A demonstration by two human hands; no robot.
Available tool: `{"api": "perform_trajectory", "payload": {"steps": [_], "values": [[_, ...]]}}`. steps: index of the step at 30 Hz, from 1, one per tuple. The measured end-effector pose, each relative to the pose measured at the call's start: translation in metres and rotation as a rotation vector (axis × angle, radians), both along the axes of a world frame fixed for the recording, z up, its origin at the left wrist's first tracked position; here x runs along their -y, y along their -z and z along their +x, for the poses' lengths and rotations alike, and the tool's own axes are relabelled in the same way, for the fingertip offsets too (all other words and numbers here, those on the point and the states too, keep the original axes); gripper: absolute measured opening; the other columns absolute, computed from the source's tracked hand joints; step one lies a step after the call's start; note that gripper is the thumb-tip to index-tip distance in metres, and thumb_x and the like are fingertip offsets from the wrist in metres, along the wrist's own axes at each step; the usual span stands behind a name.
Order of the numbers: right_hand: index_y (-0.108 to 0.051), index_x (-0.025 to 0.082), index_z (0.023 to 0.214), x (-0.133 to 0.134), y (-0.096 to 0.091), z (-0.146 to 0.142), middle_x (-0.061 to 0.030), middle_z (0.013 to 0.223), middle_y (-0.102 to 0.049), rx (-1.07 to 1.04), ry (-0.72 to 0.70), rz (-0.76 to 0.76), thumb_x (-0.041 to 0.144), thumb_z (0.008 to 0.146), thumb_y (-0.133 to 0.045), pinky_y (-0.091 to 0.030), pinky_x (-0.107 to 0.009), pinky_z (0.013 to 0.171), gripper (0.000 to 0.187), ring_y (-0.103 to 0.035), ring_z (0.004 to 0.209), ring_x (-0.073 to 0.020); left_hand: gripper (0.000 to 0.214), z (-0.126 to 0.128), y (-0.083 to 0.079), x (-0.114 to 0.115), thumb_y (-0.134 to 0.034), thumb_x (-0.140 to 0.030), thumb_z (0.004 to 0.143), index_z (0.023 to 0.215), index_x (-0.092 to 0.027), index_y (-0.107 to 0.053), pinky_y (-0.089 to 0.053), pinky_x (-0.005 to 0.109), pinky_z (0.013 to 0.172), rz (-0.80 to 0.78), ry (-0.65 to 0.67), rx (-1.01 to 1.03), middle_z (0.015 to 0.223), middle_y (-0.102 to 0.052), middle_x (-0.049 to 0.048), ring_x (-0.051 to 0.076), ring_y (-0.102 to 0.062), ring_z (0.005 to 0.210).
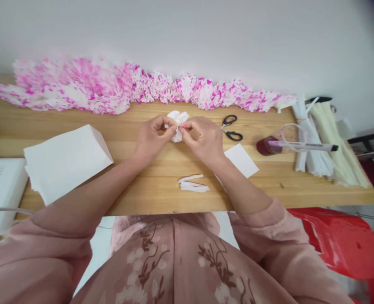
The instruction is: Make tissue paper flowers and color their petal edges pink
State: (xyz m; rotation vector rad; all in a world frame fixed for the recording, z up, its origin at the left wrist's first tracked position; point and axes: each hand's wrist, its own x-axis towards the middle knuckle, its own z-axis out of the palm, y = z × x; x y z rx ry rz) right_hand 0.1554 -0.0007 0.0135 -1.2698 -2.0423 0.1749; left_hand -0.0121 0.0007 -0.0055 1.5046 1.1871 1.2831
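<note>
A white tissue paper flower (178, 117) is pinched between both hands above the middle of the wooden table. My left hand (155, 134) grips its left side with thumb and forefinger. From the right, my right hand (204, 137) pinches its centre, the fingertips of both hands nearly meeting. Part of the flower is hidden behind the fingers. Just right of my right hand lie black-handled scissors (233, 127), their blades mostly covered. Several white strips (193, 185) rest below the hands, and a square of white paper (241, 160) lies partly under my right forearm.
Pink-and-white paper flowers (187, 90) line the wall. A stack of white paper (68, 160) and a white device (3, 194) are at left. A cup of dark red liquid (269, 145) with a marker (304, 146) across it stands right, near white strips (313, 147). A red stool (348, 240) is below.
</note>
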Motion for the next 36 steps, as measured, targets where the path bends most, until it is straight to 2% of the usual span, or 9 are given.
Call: {"api": "perform_trajectory", "payload": {"steps": [8,16,26,32,36], "values": [[-0.073,0.022,0.086,-0.001,0.001,0.003,-0.0032,0.088,-0.076,-0.022,-0.047,-0.026,0.028,0.095,-0.057,-0.047,-0.033,0.078,0.020,-0.068,0.088,-0.0202,0.012,-0.001,0.003,-0.002,-0.066,-0.029,0.082,0.079,-0.018,-0.065,-0.045,0.024,0.065,0.001,-0.015,0.005,0.076,-0.066,-0.0001,0.012,-0.057,0.068],[-0.072,0.021,0.082,0.000,0.002,0.000,-0.0032,0.083,-0.076,0.022,-0.030,0.037,0.027,0.093,-0.057,-0.046,-0.032,0.075,0.019,-0.067,0.083,-0.0202,0.007,0.001,-0.009,0.004,-0.066,-0.022,0.081,0.076,-0.018,-0.064,-0.048,0.025,0.072,0.082,-0.046,-0.133,0.075,-0.068,-0.0011,0.012,-0.061,0.072],[-0.072,0.021,0.085,-0.002,0.003,0.003,-0.0043,0.085,-0.075,-0.021,-0.035,0.017,0.025,0.093,-0.058,-0.047,-0.033,0.076,0.017,-0.067,0.083,-0.0203,0.012,0.000,0.004,-0.002,-0.066,-0.029,0.085,0.080,-0.018,-0.064,-0.047,0.024,0.066,0.035,-0.013,0.023,0.076,-0.066,-0.0006,0.011,-0.058,0.068],[-0.072,0.022,0.087,-0.002,0.003,0.004,-0.0031,0.087,-0.076,0.000,-0.032,0.026,0.028,0.096,-0.056,-0.047,-0.033,0.076,0.020,-0.067,0.085,-0.0200,0.012,-0.001,0.002,-0.002,-0.066,-0.029,0.085,0.081,-0.018,-0.067,-0.049,0.025,0.071,0.053,0.017,-0.013,0.077,-0.069,-0.0002,0.013,-0.062,0.072],[-0.073,0.021,0.087,-0.001,0.002,0.003,-0.0038,0.087,-0.076,0.045,-0.038,0.042,0.029,0.097,-0.055,-0.046,-0.033,0.075,0.022,-0.067,0.085,-0.0202,0.007,-0.001,-0.003,0.001,-0.067,-0.024,0.081,0.080,-0.017,-0.068,-0.049,0.024,0.073,0.081,-0.016,-0.094,0.077,-0.071,-0.0010,0.013,-0.063,0.074]]}}
